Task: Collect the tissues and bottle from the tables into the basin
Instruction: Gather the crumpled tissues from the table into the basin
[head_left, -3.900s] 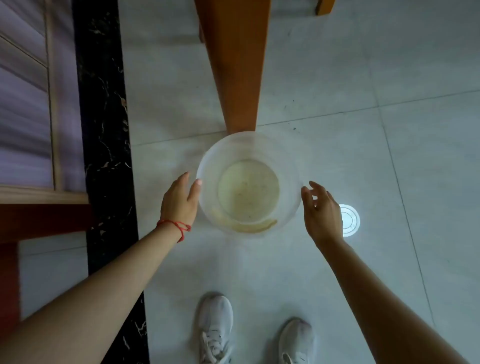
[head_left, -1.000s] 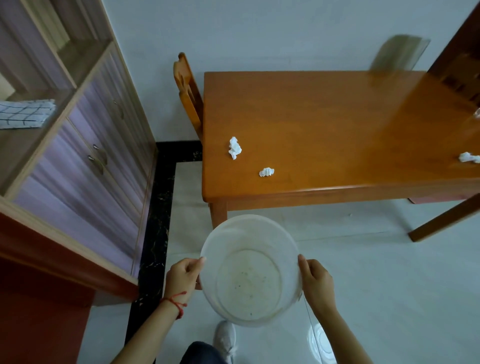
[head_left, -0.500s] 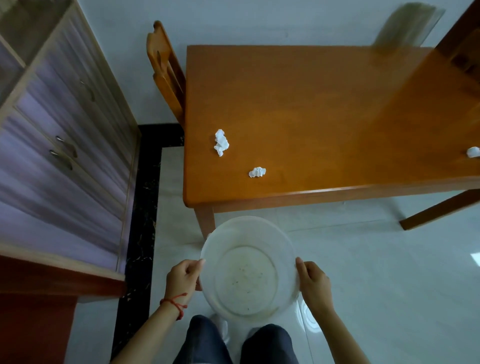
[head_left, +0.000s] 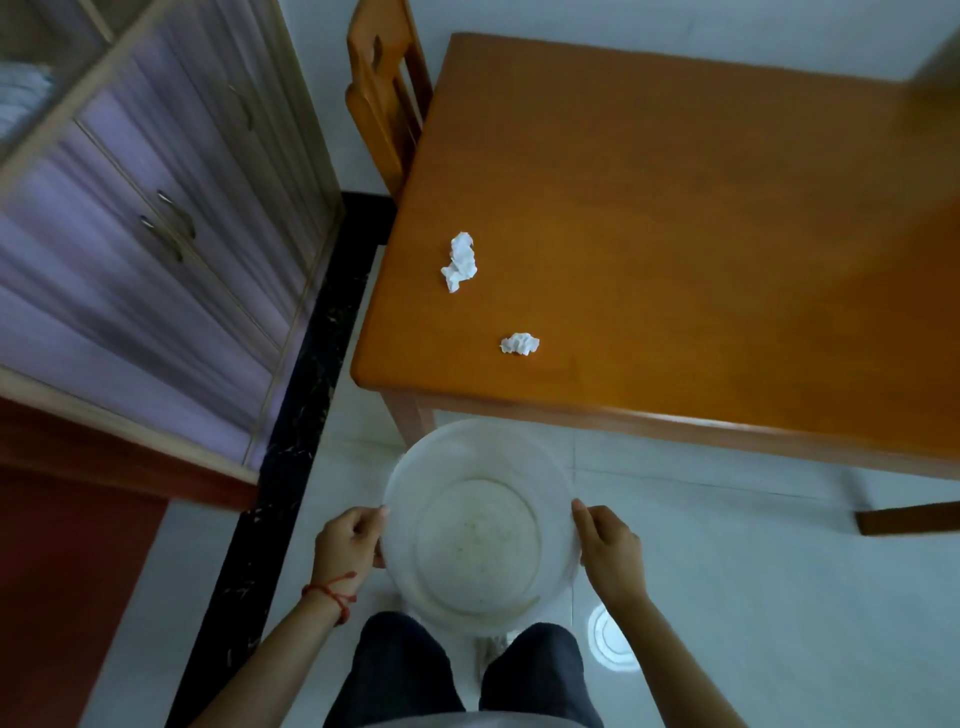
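I hold an empty translucent white basin (head_left: 402, 483) in front of me, below the near edge of the table. My left hand (head_left: 349, 543), with a red string on its wrist, grips the basin's left rim. On the right rim sits my right hand (head_left: 613, 553), also gripping. Two crumpled white tissues lie on the orange wooden table (head_left: 701, 234): a larger tissue (head_left: 460, 262) farther back and a small tissue (head_left: 520, 344) near the front edge. No bottle is in view.
A wooden chair (head_left: 387, 88) stands at the table's left end. A cabinet with purple drawers (head_left: 156, 234) fills the left side, beside a black floor strip (head_left: 291, 441). My legs and a shoe show below the basin. Light floor tiles lie to the right.
I lifted the basin from the floor and now carry it at the table's corner. Over the last second the view shifted left and closer; the tissue at the table's right end left the view.
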